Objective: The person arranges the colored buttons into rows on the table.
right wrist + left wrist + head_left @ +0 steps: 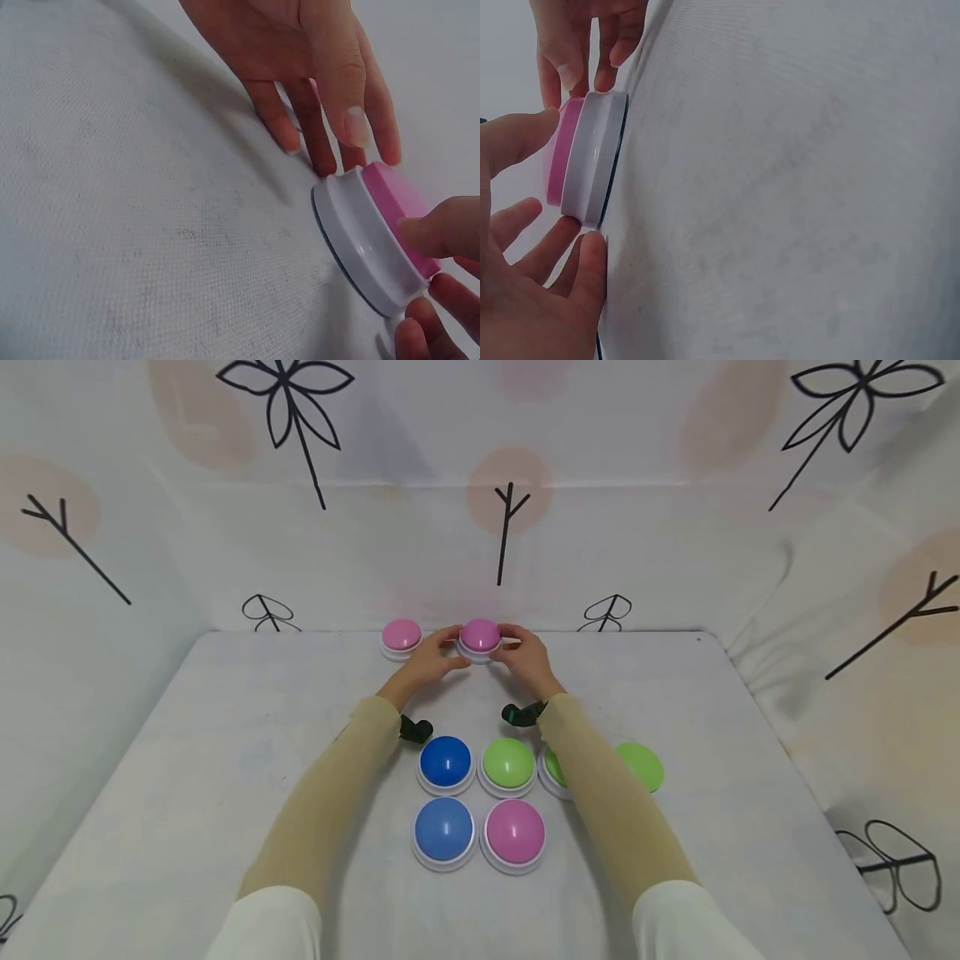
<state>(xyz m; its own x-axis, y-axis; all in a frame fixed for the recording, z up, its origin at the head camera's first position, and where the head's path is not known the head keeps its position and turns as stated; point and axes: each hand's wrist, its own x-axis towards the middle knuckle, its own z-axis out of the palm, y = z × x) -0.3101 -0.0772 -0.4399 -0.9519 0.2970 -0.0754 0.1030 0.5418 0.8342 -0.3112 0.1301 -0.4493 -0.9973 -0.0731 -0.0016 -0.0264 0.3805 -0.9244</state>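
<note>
A pink push button [479, 635] with a white round base is at the back of the table, between both hands. My left hand [429, 662] is at its left side, with finger and thumb curved about it. On its right side, my right hand [529, 662] curves its fingers about the same button. In the left wrist view, fingertips meet the white base [592, 161] from two sides. The right wrist view has the right thumb [431, 229] over the pink dome [390, 195]. A second pink button [401, 635] stands just left of the left hand.
Nearer the front are a blue button [446, 762], a green button [508, 763], a lighter blue button [444, 829] and another pink button [514, 832]. The right sleeve partly covers two more green buttons [641, 766]. A patterned cloth wall [420, 552] rises behind the white table [247, 760].
</note>
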